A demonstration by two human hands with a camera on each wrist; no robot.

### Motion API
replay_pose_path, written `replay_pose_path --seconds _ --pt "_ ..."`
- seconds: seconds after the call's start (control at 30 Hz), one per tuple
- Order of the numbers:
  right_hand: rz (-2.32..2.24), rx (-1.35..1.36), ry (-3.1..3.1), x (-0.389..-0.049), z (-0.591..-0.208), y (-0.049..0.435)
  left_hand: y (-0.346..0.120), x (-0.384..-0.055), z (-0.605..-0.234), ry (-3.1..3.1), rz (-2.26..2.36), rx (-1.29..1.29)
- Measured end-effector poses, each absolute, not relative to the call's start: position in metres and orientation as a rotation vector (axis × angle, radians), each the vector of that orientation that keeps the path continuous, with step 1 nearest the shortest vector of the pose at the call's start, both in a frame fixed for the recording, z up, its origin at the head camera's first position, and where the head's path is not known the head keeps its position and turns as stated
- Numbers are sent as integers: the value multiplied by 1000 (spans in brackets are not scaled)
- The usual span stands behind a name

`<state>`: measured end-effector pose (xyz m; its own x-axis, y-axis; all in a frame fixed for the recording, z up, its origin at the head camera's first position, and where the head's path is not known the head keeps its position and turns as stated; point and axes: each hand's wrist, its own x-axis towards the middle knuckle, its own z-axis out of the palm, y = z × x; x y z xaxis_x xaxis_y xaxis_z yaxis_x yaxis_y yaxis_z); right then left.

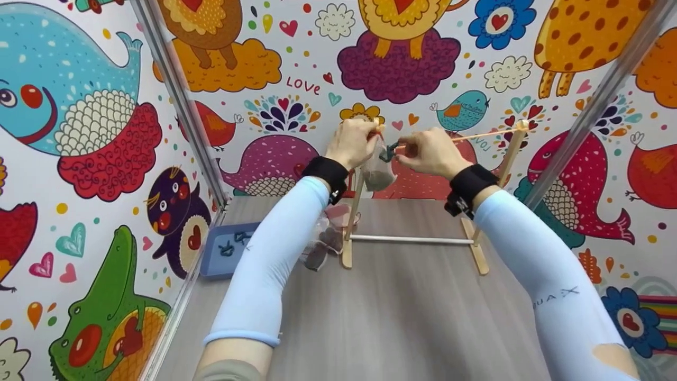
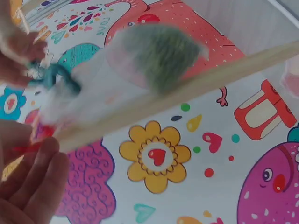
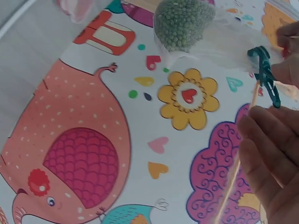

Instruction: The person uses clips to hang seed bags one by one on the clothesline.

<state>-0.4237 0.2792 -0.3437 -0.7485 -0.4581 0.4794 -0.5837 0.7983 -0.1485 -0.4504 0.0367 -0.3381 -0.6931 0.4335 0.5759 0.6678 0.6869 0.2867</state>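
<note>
My left hand (image 1: 351,142) is beside the top of the left wooden post and pinches the red-edged top of a small mesh bag (image 1: 379,175). The bag hangs below the fingers and bulges with green beans (image 3: 180,25) at its bottom. From the other side my right hand (image 1: 431,152) pinches a dark green clip (image 3: 264,70) at the bag's upper part. An orange cord (image 1: 489,132) runs from the right post's top toward the right hand and passes beside its fingertips.
A wooden stand (image 1: 346,254) with a white crossbar (image 1: 412,239) is on the grey table (image 1: 381,317). Left of it lie several filled mesh bags (image 1: 317,254). A blue tray (image 1: 214,264) with clips (image 1: 226,248) is partly behind the left forearm. Patterned walls (image 1: 296,32) enclose the table.
</note>
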Motion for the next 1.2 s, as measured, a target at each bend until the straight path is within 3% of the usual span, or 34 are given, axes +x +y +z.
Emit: replay_pose_path --seconds 0.27,0.57,0.8,0.9,1.1,1.13,1.2 --pt "410 658 -2500 -402 -389 314 -49 -469 -367 -2529 -706 -565" --pt "412 444 -2755 -385 -476 351 -151 -470 -469 -2800 -594 -109" --pt "411 368 -2929 -363 -555 350 -165 -438 -551 -3088 -604 63" --pt "477 374 -2960 -359 -574 348 -157 -439 -584 -3180 -684 84" --pt "528 425 -2969 -358 -592 338 -168 -507 -722 -3204 -795 14" --pt "532 441 -2958 -358 -594 336 -170 -516 -739 -3196 -779 4" --pt "544 462 -2937 -358 -598 333 -166 -512 -740 -3200 -756 11"
